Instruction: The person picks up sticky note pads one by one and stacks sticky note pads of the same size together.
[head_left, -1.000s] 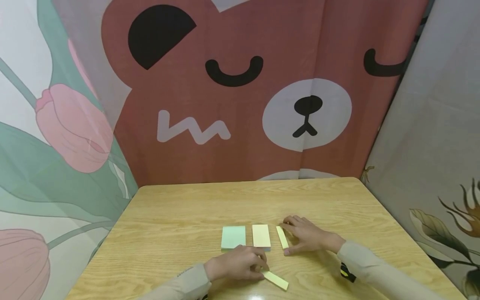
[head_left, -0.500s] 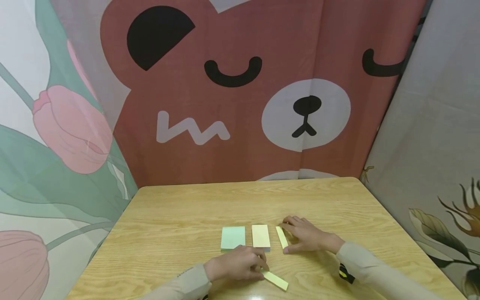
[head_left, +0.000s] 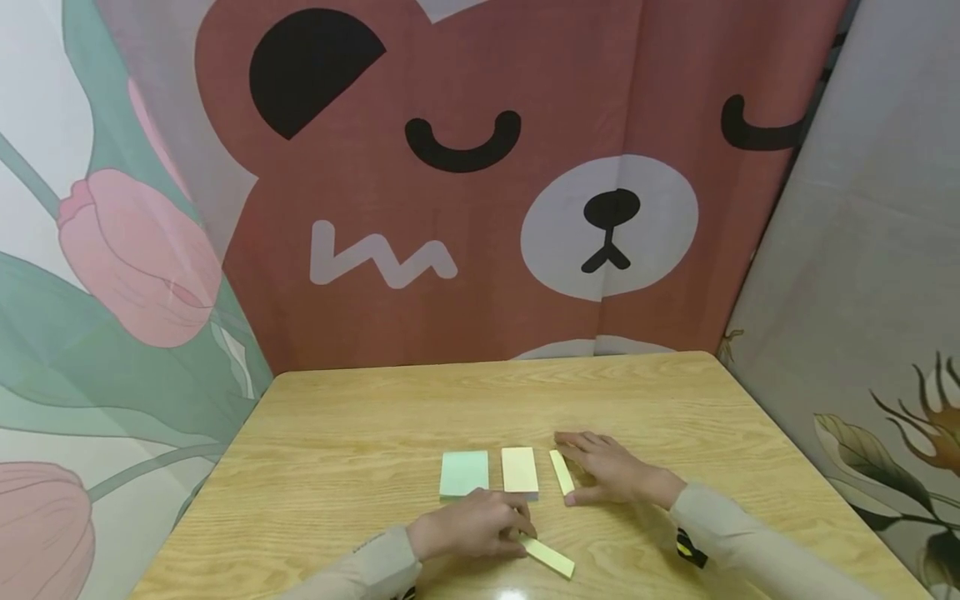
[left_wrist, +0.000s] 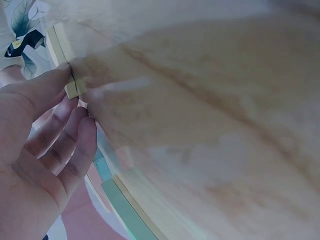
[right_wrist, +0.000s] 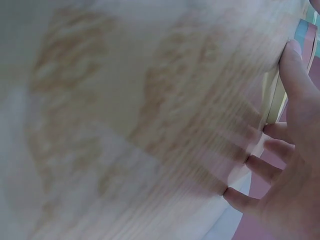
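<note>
A narrow yellow sticky note pad [head_left: 547,557] lies slantwise near the table's front. My left hand [head_left: 477,525] pinches its left end between thumb and fingers, which shows clearly as the yellow pad [left_wrist: 71,90] in the left wrist view. A second narrow yellow sticky note pad [head_left: 562,473] lies farther back, its ends near the thumb and index finger of my right hand [head_left: 617,472]. That hand's fingers are spread, with fingertips down at the tabletop in the right wrist view. Left of it lie a wider pale yellow sticky note pad [head_left: 520,471] and a square green one [head_left: 464,474].
The wooden table [head_left: 360,417] extends behind and to both sides of the pads. A hanging cloth with a bear print [head_left: 480,325] stands along its back edge, and printed curtains [head_left: 840,250] hang at the sides.
The right hand's index finger has shifted slightly back, away from the far end of the narrow pad. The left hand keeps its pinch, and the pads hold their places.
</note>
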